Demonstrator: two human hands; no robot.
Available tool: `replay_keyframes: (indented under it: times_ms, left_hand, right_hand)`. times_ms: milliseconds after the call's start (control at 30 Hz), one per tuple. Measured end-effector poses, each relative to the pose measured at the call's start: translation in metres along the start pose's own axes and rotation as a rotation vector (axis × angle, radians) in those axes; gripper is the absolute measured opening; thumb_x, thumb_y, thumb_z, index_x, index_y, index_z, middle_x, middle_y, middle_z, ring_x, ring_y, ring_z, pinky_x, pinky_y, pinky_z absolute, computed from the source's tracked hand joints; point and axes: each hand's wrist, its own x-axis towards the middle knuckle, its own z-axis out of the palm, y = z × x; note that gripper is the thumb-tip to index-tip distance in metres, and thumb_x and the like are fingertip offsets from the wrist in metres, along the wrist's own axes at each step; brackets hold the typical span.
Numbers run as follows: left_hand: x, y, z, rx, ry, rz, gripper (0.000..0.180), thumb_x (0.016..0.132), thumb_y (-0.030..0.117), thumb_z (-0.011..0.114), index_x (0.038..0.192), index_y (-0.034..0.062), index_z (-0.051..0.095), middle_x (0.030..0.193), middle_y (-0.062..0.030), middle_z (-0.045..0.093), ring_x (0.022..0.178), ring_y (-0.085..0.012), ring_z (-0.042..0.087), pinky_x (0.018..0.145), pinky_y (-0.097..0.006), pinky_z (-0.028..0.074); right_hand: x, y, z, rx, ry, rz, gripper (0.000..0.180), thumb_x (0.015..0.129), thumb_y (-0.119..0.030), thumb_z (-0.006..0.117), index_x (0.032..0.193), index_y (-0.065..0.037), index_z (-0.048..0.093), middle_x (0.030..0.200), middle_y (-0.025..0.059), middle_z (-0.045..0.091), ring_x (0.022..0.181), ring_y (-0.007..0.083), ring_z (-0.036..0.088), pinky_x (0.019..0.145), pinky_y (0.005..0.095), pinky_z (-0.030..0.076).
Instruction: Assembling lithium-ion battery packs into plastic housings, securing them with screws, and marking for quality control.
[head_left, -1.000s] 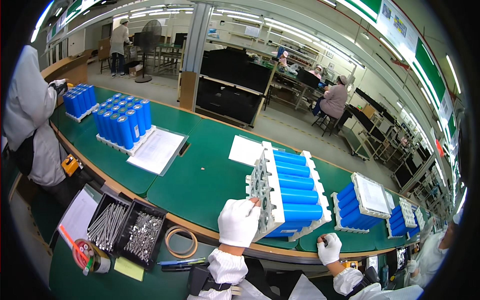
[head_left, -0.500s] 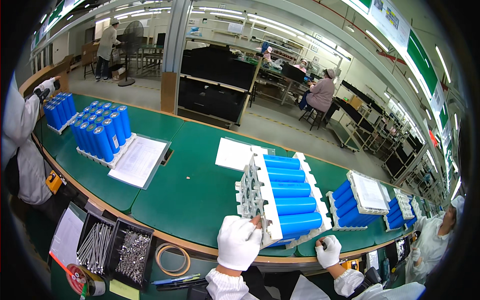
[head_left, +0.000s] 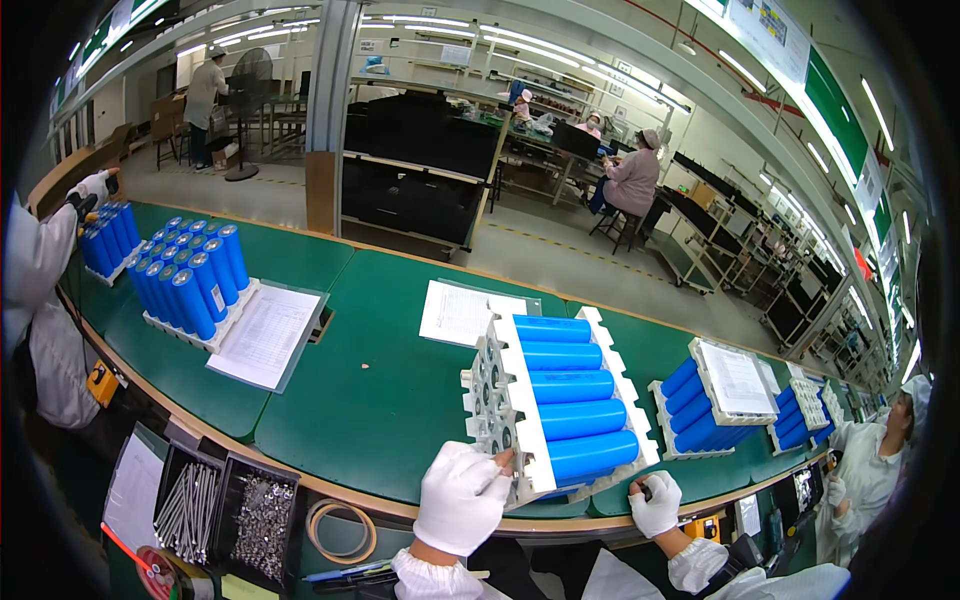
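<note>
A battery pack point(head_left: 578, 412) of blue cylindrical cells lies on its side on the green bench in front of me, between two white plastic end frames. My left hand point(head_left: 462, 500), in a white glove with bare fingertips, is closed at the near lower corner of the left end frame point(head_left: 528, 415). Its fingertips touch the frame beside the round cell holes; anything pinched there is too small to make out. Just right of the pack's near right corner, my right hand point(head_left: 657, 503) is held with curled fingers, apart from the frame. What it may hold is hidden.
Black bins of long bolts point(head_left: 190, 508) and small metal nuts point(head_left: 264, 525) stand at lower left, beside tape rings point(head_left: 340, 531). Upright blue cells point(head_left: 192, 270) stand at left; more packs point(head_left: 712, 400) are at right. Co-workers are at both sides. Papers point(head_left: 470, 312) lie behind my pack.
My view has shifted a little, so the bench and pack appear slightly further left. My left hand stays at the frame's corner, its wrist turned slightly. The right hand looks nearly unchanged.
</note>
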Motion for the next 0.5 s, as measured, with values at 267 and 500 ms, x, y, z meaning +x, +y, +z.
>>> replay_keyframes:
  times_ms: [267, 500]
  left_hand:
    - [0.0, -0.002, 0.01, -0.176, 0.1, -0.209, 0.011, 0.074, 0.004, 0.078, 0.084, 0.0024, 0.076, 0.07, -0.0082, 0.066, 0.068, -0.0225, 0.062, 0.064, -0.032, 0.05]
    - [-0.001, 0.007, 0.017, -0.137, 0.179, -0.254, 0.008, 0.074, 0.003, 0.075, 0.082, 0.0021, 0.074, 0.067, -0.0087, 0.064, 0.066, -0.0237, 0.061, 0.062, -0.034, 0.049]
  right_hand:
    - [0.0, -0.004, 0.0, 0.017, -0.01, 0.038, 0.013, 0.075, -0.003, 0.073, 0.076, -0.005, 0.06, 0.075, 0.0099, 0.059, 0.062, 0.0281, 0.058, 0.056, 0.0382, 0.046]
    - [0.001, -0.007, 0.0, -0.009, -0.008, 0.05, 0.011, 0.076, -0.004, 0.073, 0.076, -0.005, 0.061, 0.074, 0.0105, 0.059, 0.062, 0.0282, 0.059, 0.056, 0.0375, 0.046]
